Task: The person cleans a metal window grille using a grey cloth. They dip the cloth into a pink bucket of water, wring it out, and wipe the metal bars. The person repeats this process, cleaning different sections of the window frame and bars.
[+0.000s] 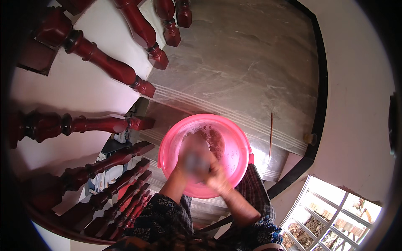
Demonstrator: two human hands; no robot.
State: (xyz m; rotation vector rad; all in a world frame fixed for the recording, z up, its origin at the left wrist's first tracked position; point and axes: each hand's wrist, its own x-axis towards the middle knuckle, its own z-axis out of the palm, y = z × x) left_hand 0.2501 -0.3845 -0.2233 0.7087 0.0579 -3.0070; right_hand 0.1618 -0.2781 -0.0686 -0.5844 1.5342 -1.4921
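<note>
A pink plastic basin with a side handle stands before me on the stairs and holds sudsy, dark water. Inside it, low in the picture, my left hand and my right hand are close together around a wet grey cloth. The cloth and part of the fingers are blurred, so the cloth's exact shape cannot be told. My forearms are bare below dark patterned sleeves.
Dark red wooden balusters line the left side. A tiled landing lies beyond the basin, with a thin brown stick on it. A barred window is at lower right.
</note>
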